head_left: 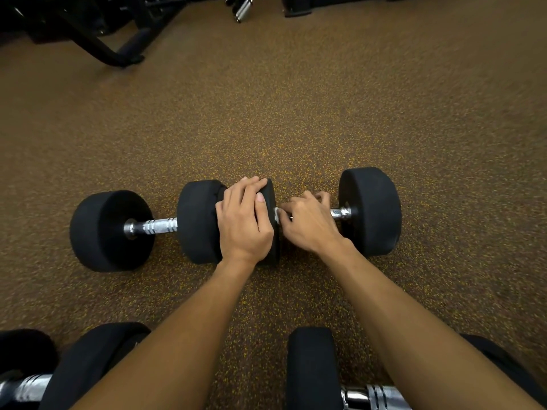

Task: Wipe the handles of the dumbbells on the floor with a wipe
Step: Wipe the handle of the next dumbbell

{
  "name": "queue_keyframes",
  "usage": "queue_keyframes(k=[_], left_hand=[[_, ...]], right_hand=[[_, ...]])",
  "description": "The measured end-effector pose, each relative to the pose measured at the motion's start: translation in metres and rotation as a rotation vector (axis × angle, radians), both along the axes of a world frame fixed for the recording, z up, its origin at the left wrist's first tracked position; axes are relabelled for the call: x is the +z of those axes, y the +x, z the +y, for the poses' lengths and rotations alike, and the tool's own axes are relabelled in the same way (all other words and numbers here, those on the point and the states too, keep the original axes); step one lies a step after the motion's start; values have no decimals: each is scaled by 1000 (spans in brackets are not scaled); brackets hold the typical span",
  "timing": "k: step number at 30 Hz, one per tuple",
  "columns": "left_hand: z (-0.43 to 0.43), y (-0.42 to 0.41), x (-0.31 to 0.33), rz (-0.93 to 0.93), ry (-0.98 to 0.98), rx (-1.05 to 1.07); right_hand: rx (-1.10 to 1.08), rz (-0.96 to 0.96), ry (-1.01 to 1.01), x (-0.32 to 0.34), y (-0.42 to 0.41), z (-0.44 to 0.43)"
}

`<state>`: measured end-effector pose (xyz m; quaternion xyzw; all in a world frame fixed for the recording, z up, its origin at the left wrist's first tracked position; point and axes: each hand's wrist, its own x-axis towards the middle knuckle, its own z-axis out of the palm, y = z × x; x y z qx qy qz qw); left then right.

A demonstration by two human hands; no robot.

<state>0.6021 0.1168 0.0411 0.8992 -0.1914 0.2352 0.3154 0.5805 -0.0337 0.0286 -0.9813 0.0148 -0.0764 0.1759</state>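
Floor: brown rubber floor (296,113) with fine yellow specks, lying under everything.
Left dumbbell: black round-headed left dumbbell (111,230) with a ribbed chrome bar (159,226), flat on the floor, bar bare and untouched.
Right dumbbell: black round-headed right dumbbell (370,211) of the same kind, on the floor in one line with the left dumbbell, the inner heads of the two just beside each other.
Left hand: left hand (245,220) laid palm down on the inner head (272,250) of the right dumbbell, fingers together and nearly straight over its top, thumb along its rim; no grasp, only resting on it.
Right hand: right hand (309,223) curled over the chrome handle (340,213) of the right dumbbell, fingers wrapped round it close to the inner head; only a short piece of handle visible, next to the outer head.
Wipe: not clearly visible; a small pale bit (277,214) at the thumb side of the right hand, cannot tell whether wipe or chrome collar.
Near dumbbells: two more black dumbbells with chrome bars at the lower edge, one at the left (94,365), one at the right (313,368), partly hidden by the forearms.
Background: black machine frame (118,51) at the top left, small chrome part (241,8) at the top middle, blurred.
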Motion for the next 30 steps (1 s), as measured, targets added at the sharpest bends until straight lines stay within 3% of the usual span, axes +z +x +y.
queue_keyframes(k=[9,17,22,30], left_hand=[[-1,1,-2,-4,-6,10],[-1,1,-1,8,-17,9],[-1,1,-1,7,-16,1],[0,0,-2,-1,-18,11]], right_hand=[[-76,-107,141,-10,-6,-7],[-36,-349,125,-17,-23,-2],[-99,-241,231,-8,-17,3],[-120,-340,176,-17,-28,-15]])
